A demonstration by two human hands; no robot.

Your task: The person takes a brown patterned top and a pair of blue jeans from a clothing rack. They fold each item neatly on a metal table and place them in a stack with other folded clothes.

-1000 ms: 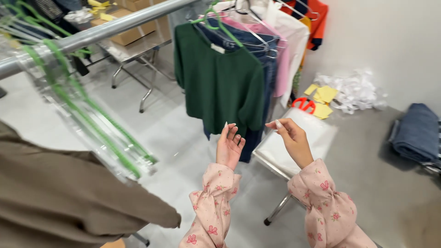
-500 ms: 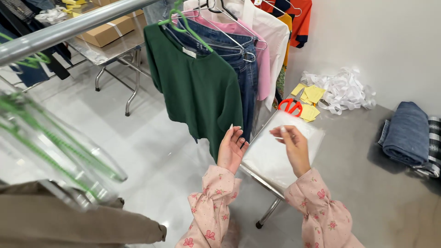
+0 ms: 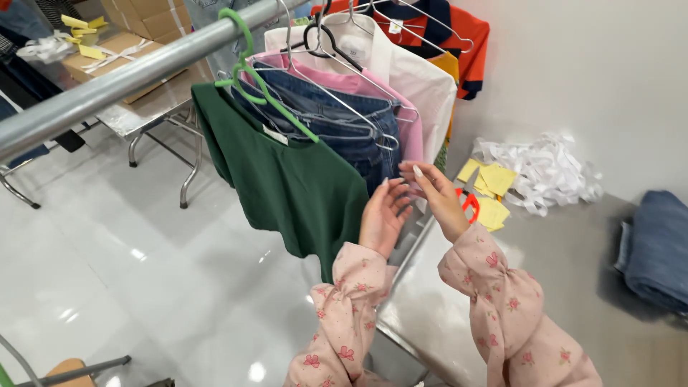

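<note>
Hands (image 3: 408, 204) by rail (image 3: 122, 89), glossy floor (image 3: 107, 272)

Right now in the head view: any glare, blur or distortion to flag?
Head view: bright glare spots on the glossy floor; metal rail bends slightly from wide-angle distortion; both hands, left hand and right hand, look fairly sharp beside the green sweater; lighting is even, with soft shadows under the folded jeans.

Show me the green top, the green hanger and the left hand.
green top (image 3: 294, 190), head view, front of the fabric.
green hanger (image 3: 252, 75), head view, upper arm below the hook.
left hand (image 3: 383, 215), head view, palm.
</note>
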